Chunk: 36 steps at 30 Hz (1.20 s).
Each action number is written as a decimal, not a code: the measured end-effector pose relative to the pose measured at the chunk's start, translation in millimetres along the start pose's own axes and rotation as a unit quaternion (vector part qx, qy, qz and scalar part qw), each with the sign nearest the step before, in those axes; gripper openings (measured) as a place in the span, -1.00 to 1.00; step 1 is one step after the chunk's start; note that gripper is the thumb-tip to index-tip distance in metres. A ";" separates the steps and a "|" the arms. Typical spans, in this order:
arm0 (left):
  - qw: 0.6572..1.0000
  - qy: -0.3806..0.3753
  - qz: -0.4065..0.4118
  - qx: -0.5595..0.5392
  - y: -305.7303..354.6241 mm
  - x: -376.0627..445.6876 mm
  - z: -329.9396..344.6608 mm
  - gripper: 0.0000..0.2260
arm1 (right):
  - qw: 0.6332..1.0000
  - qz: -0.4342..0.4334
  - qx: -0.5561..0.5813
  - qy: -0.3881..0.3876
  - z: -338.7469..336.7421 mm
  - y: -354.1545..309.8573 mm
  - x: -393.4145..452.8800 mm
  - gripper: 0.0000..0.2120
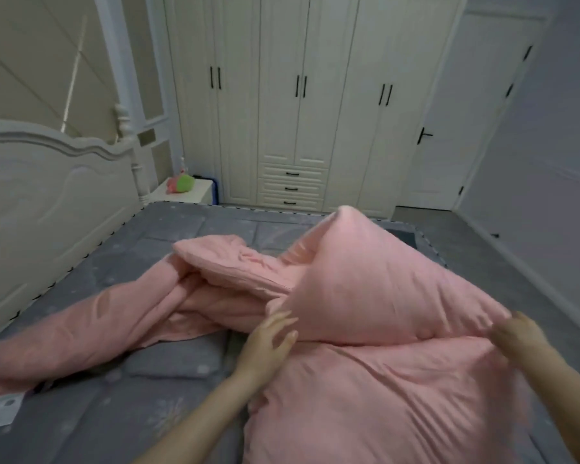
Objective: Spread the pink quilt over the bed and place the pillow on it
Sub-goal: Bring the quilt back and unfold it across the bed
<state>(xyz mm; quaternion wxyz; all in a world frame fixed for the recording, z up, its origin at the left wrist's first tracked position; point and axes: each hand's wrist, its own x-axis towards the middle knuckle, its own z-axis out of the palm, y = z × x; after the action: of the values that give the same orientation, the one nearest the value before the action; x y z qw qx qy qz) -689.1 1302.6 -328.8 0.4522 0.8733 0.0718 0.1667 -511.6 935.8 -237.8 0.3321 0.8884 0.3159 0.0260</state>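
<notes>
Where the quilt lies: While one part of the soft pink fabric quilt [365, 296] rises in a puffed peak near the middle of the bed, the rest lies rumpled, with a long twisted strip running off to the left edge of the view and a flatter fold in the near right.
Bed: a wide mattress in a grey patterned sheet [181, 236], with a carved white wooden headboard [54, 182] on the left.
Left hand: the left hand [270, 339] reaches forward with fingers spread and straight, its fingertips at the lower edge of the raised fold; it grasps nothing.
Right hand: the right hand [516, 333] is blurred at the right rim of the raised fold, touching the cloth; I cannot tell whether the fingers pinch it or lie loose.
Pillow: a flat grey patterned cushion shape [178, 360] lies on the sheet just below the twisted strip, partly tucked under it.
Behind the bed: a cream wardrobe with black handles [298, 95], a small white bedside table [195, 192] bearing a pink and green soft toy [180, 184], and a white door [466, 112] on the right.
</notes>
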 end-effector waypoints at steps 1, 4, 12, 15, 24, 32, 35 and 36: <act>1.000 -0.007 0.018 0.007 2.2 -1.6 9.0 -0.47 | 0.996 0.032 -0.008 -0.089 9.1 -7.1 -4.9 -0.66; 0.998 -0.043 0.018 0.043 -0.2 -10.7 25.0 -0.38 | 0.987 0.010 -0.001 -0.162 5.1 -45.7 -1.3 -0.65; 0.989 0.042 -0.093 0.109 -56.0 -31.9 -47.0 -0.25 | 0.991 -0.126 0.018 0.045 -46.3 -154.0 89.3 -0.69; 0.978 0.084 -0.116 0.152 -89.2 -35.9 -94.4 -0.26 | 0.982 -0.161 0.031 0.097 -74.8 -193.9 122.2 -0.68; 0.958 0.127 -0.164 0.199 -226.1 -26.4 -206.1 -0.50 | 0.969 -0.204 0.060 0.129 -172.8 -322.5 220.6 -0.81; 0.939 0.103 -0.228 0.235 -393.9 -7.6 -285.2 -0.39 | 0.955 -0.215 0.152 0.135 -183.1 -468.9 334.9 -0.69; 0.928 0.093 -0.264 0.247 -452.9 6.4 -307.1 -0.33 | 0.949 -0.235 0.189 0.091 -183.3 -518.1 360.6 -0.49; 0.919 0.100 -0.273 0.265 -468.6 12.8 -313.6 -0.30 | 0.946 -0.238 0.204 0.086 -181.9 -529.5 366.3 -0.45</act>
<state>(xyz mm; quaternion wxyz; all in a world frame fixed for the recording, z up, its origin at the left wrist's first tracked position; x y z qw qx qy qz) -777.0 1818.5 -539.2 0.2226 0.8864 0.3938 0.0981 -553.5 1559.1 -477.3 0.1125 0.8306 0.5437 -0.0424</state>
